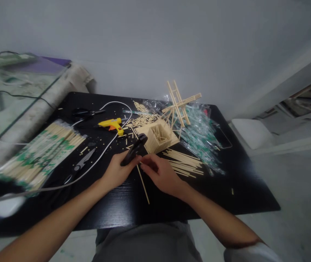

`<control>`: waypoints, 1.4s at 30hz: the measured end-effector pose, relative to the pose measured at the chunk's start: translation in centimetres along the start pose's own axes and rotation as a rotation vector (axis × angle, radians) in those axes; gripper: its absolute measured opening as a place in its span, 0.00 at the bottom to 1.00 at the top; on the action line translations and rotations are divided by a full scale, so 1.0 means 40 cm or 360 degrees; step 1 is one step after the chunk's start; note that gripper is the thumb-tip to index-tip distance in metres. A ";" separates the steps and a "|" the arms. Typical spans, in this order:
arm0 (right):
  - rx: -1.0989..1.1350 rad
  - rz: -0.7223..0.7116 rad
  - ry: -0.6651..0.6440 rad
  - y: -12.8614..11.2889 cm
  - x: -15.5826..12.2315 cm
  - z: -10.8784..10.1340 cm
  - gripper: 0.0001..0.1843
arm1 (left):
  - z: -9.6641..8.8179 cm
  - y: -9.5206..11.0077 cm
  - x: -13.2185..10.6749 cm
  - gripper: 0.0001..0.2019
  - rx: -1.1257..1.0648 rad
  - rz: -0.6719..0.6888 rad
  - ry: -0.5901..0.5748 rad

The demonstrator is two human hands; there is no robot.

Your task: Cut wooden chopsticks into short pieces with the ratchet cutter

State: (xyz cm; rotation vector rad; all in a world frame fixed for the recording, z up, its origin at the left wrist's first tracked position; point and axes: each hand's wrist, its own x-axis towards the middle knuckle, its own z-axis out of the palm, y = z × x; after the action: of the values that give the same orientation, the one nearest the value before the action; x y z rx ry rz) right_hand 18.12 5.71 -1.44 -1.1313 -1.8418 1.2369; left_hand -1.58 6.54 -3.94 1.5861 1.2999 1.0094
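Observation:
My left hand (119, 170) is closed around a black tool (134, 150), blurred, with a rounded upper end; its exact kind does not show. Close beside it, my right hand (163, 174) has thumb and forefinger pinched together near a thin wooden stick (144, 185). That stick slants down toward the table's front edge from between the hands. Just beyond the fingers is a model windmill: a box-like wooden body (155, 141) filled with short stick pieces, on a flat wooden base (144, 129), with crossed lattice blades (177, 103) leaning behind it.
Loose sticks (184, 163) lie right of the hands, near crumpled plastic wrappers (199, 134). A yellow glue gun (112, 124), scissors (80, 164), a second black-handled pair (83, 112) and bagged sticks (43, 153) lie left. A white cord (103, 151) loops across the black table (112, 211).

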 end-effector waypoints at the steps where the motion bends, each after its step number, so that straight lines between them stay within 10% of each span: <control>1: 0.0032 -0.0007 0.0023 0.001 0.004 -0.001 0.07 | -0.004 0.004 -0.001 0.17 0.0046 0.0041 -0.0031; 12: 0.0397 -0.0012 0.0308 0.019 -0.004 -0.029 0.16 | -0.038 0.014 0.003 0.14 0.0758 0.0231 0.0017; 42: 0.0299 -0.0035 0.0263 0.006 -0.009 -0.055 0.13 | -0.025 0.022 -0.006 0.12 0.0776 0.0202 -0.0183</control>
State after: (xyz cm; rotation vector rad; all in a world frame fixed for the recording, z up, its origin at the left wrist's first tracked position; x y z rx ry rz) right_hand 20.23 6.29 -0.89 -1.0731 -1.5770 1.2366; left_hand -2.28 6.32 -2.81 2.0817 1.4512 0.6902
